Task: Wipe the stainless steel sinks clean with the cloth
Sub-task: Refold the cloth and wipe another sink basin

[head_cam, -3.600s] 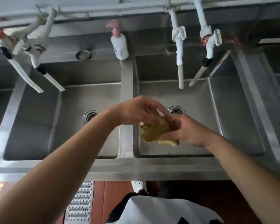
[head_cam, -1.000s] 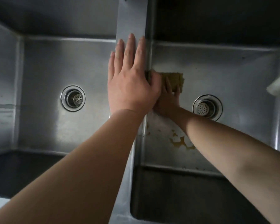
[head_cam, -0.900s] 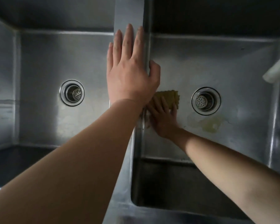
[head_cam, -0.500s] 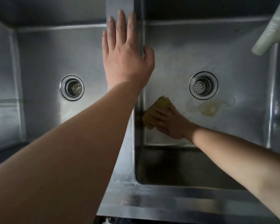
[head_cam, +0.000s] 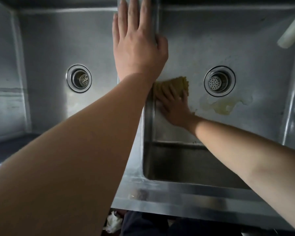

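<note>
Right hand [head_cam: 173, 106] flat on the cloth [head_cam: 173, 85], fingers spread and straight, pressing it to the floor of the right basin [head_cam: 245, 125], hard against the wall under the divider. Not gripping, just pressing down. Left hand [head_cam: 138, 46] released, palm down and fingers straight on the divider [head_cam: 136, 142] between the two basins, thumb hooked over its right edge; looks like bracing.

Progress, as a judgement: early. Only the patch around the right hand is being worked. A yellowish puddle [head_cam: 223, 106] lies to the right of the right hand, just below the right drain [head_cam: 219, 81], not yet wiped. A few small specks near the right forearm, at the foot of the near wall. Left basin [head_cam: 46, 57], to the left of the left hand, shows dull streaks and faint marks near its drain [head_cam: 79, 80]; cannot tell whether it has been wiped. Side walls and front rim also left to do.

Surface: brushed stainless steel, matte, smeared, damp-looking sheen on the front rim [head_cam: 186, 193] below both forearms. A pale tube [head_cam: 291, 34], likely a tap spout, juts in above and far right of the right hand.

Room: dim. Below the rim, dark floor and a crumpled white scrap [head_cam: 113, 222] under the left forearm.
</note>
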